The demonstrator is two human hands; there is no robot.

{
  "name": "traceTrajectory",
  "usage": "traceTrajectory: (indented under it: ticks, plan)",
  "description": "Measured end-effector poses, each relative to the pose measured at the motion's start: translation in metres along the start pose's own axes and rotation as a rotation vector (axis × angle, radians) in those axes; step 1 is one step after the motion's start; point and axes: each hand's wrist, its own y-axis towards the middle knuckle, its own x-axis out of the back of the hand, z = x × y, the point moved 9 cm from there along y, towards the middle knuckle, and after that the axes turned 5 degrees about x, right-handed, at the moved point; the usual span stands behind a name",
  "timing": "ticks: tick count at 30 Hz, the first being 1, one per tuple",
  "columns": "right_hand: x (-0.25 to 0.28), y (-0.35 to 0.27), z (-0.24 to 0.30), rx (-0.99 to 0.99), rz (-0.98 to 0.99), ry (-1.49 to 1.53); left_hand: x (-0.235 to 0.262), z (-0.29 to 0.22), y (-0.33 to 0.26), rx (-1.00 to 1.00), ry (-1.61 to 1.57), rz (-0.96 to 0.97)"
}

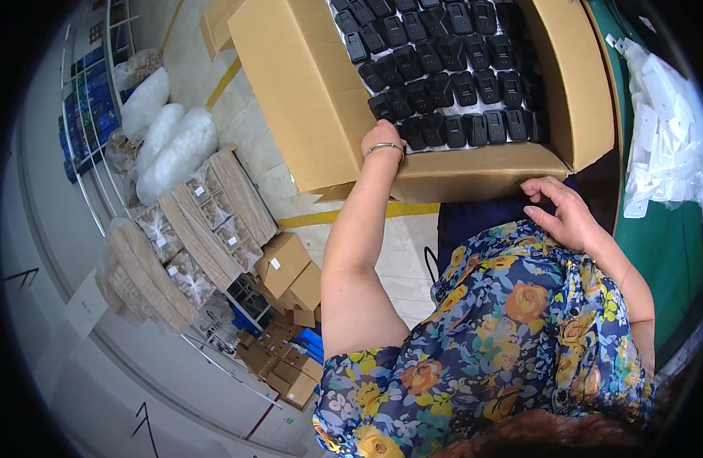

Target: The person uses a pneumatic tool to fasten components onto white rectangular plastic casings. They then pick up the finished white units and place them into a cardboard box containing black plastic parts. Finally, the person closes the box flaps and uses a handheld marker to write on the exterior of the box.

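An open cardboard box [473, 164] holds rows of small black plastic devices [456, 130], each with a recessed front, set on white padding. My left hand [382, 139], with a bracelet at the wrist, reaches into the near left corner of the box. Its fingers are curled in against the leftmost device of the nearest row; what they grip is hidden by the hand. Just outside the near flap, my right hand [563, 215] rests with bent fingers apart and nothing in them. Its fingertips lie close to the flap's edge.
A green surface [660, 248] at the right carries clear plastic bags with white parts [664, 114]. The box's left flap [298, 91] folds outward. To the left are wrapped stacks [191, 237], white sacks [180, 153] and cardboard cartons [286, 263]. Yellow lines mark the floor.
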Motion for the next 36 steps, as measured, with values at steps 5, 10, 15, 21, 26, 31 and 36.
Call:
traceTrajectory:
  ticks: [5,10,15,21,26,31,36]
  plan:
    - [-0.002,0.000,-0.002,-0.002,-0.002,0.019,0.000,0.006,0.006,-0.070,0.004,-0.084]
    - [-0.004,0.000,0.000,0.050,-0.001,0.004,-0.011,0.001,0.019,-0.044,0.036,-0.070]
    - [-0.001,-0.004,-0.005,0.021,-0.013,0.032,-0.015,0.000,0.021,-0.062,0.091,-0.013]
    - [0.004,-0.009,-0.006,0.037,0.005,0.037,0.039,0.026,-0.035,-0.102,-0.352,-0.301]
    - [0.009,-0.006,0.003,0.211,0.016,-0.033,0.041,0.048,-0.117,-0.182,-0.553,-0.583]
    - [-0.012,0.030,-0.015,0.308,0.082,-0.061,-0.040,0.031,-0.157,-0.370,-0.574,-0.834]
    - [-0.011,0.040,-0.016,0.350,0.086,-0.060,-0.149,0.015,-0.151,-0.193,-0.912,-0.321]
